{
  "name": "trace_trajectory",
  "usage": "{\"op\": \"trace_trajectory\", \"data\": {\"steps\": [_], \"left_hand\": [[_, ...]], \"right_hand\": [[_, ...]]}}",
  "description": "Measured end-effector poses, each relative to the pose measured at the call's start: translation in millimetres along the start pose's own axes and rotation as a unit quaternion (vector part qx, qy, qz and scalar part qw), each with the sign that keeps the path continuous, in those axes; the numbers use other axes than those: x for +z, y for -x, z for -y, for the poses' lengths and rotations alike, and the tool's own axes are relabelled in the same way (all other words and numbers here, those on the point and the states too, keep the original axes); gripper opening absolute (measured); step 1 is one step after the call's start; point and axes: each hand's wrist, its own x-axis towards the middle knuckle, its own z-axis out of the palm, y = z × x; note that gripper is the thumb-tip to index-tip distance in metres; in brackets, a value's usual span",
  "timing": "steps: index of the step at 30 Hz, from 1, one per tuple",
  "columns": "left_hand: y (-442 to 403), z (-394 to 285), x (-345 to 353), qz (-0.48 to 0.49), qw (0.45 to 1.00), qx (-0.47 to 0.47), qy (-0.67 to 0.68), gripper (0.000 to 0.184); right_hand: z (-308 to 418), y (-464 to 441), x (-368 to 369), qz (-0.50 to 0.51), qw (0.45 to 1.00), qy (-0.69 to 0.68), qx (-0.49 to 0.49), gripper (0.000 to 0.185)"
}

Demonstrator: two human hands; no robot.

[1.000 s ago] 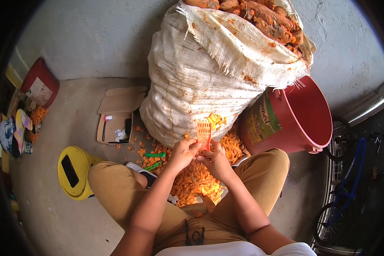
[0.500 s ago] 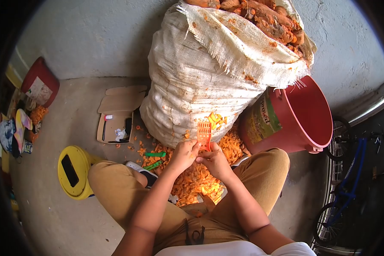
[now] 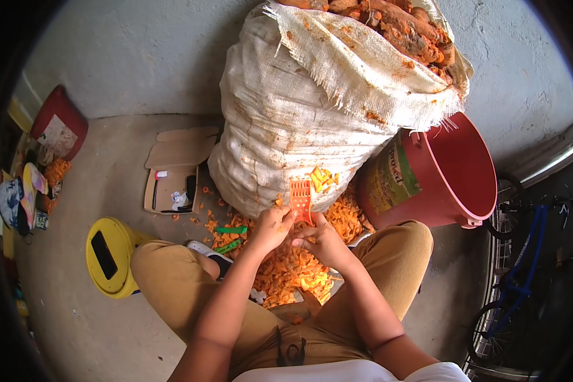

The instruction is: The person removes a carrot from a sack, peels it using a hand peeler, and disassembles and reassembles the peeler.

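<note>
An orange slotted plastic hand grater (image 3: 301, 194) stands upright between my hands, in front of a bulging white woven sack (image 3: 286, 134). My left hand (image 3: 272, 228) is closed, its fingertips pinching the grater's left edge. Around the lower end of the grater, my right hand (image 3: 326, 242) is closed with thumb and fingers bent; part of the handle is hidden there. Beneath both hands lies a heap of orange peelings (image 3: 293, 274). Two green-handled tools (image 3: 230, 230) lie on the peelings, left of my left hand.
Dirty orange root vegetables (image 3: 401, 32) fill the sack's mouth. A red bucket (image 3: 452, 184) leans at the right, near a blue bicycle (image 3: 522, 274). To the left are an open cardboard box (image 3: 178, 162) and a yellow-lidded bucket (image 3: 111, 254) with a black phone (image 3: 104, 254) on it.
The grater has shifted slightly left and up, its top tilting left. My left hand has moved a little with it, and the right hand's fingers have spread slightly.
</note>
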Motion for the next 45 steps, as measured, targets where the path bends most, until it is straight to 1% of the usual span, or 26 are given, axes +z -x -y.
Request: {"op": "trace_trajectory", "data": {"steps": [3,5,6,8,11,12,15,18,21,24,27,30,32,35,39,45], "left_hand": [[1,-2,0,0.001,1.0,0.007,-0.021,0.023],[0,3,1,-0.002,1.0,0.012,-0.019,0.023],[-1,6,1,0.005,1.0,-0.001,0.015,0.022],[-3,11,2,0.019,0.996,-0.027,0.081,0.022],[-4,11,1,0.029,0.991,-0.058,0.113,0.02],[-4,14,2,0.021,0.992,-0.054,0.112,0.021],[-5,20,5,0.006,0.994,-0.048,0.101,0.022],[-4,17,2,0.009,0.995,-0.05,0.083,0.022],[-3,14,1,0.001,0.994,-0.057,0.095,0.023],[-2,10,-3,0.003,0.992,-0.071,0.101,0.023],[-3,7,-6,0.02,0.994,-0.078,0.078,0.025],[-4,9,-7,0.03,0.995,-0.068,0.061,0.026],[-2,5,-9,0.031,0.995,-0.064,0.066,0.026],[-2,0,-12,0.039,0.993,-0.09,0.063,0.026],[-1,-1,-14,0.043,0.992,-0.088,0.074,0.027],[-1,0,-14,0.045,0.992,-0.081,0.091,0.029]], "right_hand": [[8,2,-6,0.038,0.996,-0.071,0.048,0.018],[9,3,-3,-0.011,0.999,-0.03,0.013,0.017],[9,3,-2,-0.035,0.999,-0.01,-0.005,0.017],[14,3,-3,-0.06,0.998,0.034,-0.014,0.015],[19,2,-6,-0.108,0.991,0.078,-0.032,0.014],[20,1,-8,-0.125,0.987,0.089,-0.039,0.014],[18,1,-13,-0.078,0.996,0.04,0.0,0.014],[25,1,-14,-0.082,0.993,-0.079,0.006,0.014],[23,-1,-9,-0.139,0.987,-0.074,-0.041,0.013],[25,-1,-10,-0.145,0.986,-0.072,-0.029,0.012],[18,-2,-7,-0.164,0.982,-0.031,-0.085,0.013],[16,-2,-11,-0.153,0.978,0.036,-0.137,0.015],[17,-2,-10,-0.152,0.979,0.034,-0.132,0.016],[20,-2,-11,-0.136,0.983,0.025,-0.124,0.016],[19,-2,-8,-0.12,0.985,0.011,-0.126,0.016],[15,-1,-8,-0.117,0.983,0.042,-0.132,0.016]]}}
